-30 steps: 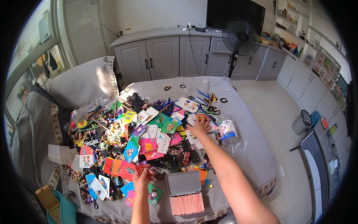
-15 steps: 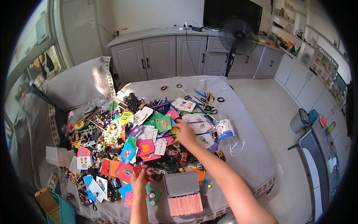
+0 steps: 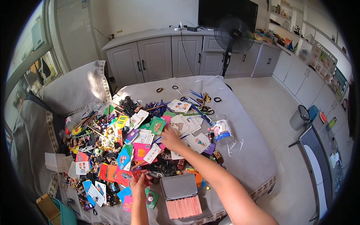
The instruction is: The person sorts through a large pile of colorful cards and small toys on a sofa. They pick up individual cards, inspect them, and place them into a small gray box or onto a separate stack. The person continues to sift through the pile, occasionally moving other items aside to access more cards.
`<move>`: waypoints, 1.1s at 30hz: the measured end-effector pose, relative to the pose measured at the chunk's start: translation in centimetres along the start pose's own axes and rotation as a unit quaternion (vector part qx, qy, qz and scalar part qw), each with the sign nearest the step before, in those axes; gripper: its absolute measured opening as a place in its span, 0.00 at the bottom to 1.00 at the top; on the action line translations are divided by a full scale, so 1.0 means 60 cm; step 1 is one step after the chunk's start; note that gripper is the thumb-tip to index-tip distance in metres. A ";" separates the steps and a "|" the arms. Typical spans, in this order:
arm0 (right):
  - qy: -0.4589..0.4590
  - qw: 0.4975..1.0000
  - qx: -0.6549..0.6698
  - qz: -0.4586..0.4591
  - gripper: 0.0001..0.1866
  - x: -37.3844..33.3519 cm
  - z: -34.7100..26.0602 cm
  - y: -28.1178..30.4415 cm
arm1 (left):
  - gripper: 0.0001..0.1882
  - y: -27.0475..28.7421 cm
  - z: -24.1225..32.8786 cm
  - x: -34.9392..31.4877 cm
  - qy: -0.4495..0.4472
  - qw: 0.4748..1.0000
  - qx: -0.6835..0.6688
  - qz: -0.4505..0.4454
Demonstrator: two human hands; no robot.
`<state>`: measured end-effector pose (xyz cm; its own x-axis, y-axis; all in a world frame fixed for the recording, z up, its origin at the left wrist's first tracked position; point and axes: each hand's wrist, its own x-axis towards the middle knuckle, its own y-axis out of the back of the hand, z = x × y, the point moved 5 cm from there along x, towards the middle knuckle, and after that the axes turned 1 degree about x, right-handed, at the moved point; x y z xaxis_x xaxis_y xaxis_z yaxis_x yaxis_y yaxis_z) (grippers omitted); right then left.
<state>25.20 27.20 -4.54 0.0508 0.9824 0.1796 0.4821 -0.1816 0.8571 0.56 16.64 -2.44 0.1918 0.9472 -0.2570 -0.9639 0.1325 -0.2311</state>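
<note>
By the left hand [image 3: 138, 184], a red card [image 3: 137, 174] is clamped. Whether anything is gripped by the blurred right hand [image 3: 171, 139], near a green card [image 3: 157, 126], cannot be told. Nearer, pink cards [image 3: 183, 207] are held in an open tin [image 3: 178, 187].

the right grip [image 3: 171, 138] is blurred; the lower edge crops the teal basket [image 3: 68, 213].

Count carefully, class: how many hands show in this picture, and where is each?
2. The left hand, below and left of centre, holds a red card. The right hand, farther forward, is among loose cards, its fingertips blurred. No other hand shows.
</note>
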 end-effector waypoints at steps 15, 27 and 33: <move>-0.112 0.981 0.010 -0.158 0.37 0.066 -0.040 -0.032 | 0.11 -0.002 -0.010 0.005 0.006 1.000 0.016 -0.009; -0.200 0.933 0.037 0.298 0.17 0.029 0.166 0.099 | 0.11 0.006 -0.001 0.002 0.000 1.000 0.007 0.003; -0.231 0.971 -0.055 -0.040 0.47 -0.034 0.101 0.021 | 0.11 0.005 -0.002 0.001 -0.007 1.000 0.002 0.000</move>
<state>31.03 25.21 -6.74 0.4162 0.9033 -0.1040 0.4061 -0.0823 0.9101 0.31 16.70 -2.62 0.1895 0.9511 -0.2438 -0.9645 0.1338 -0.2275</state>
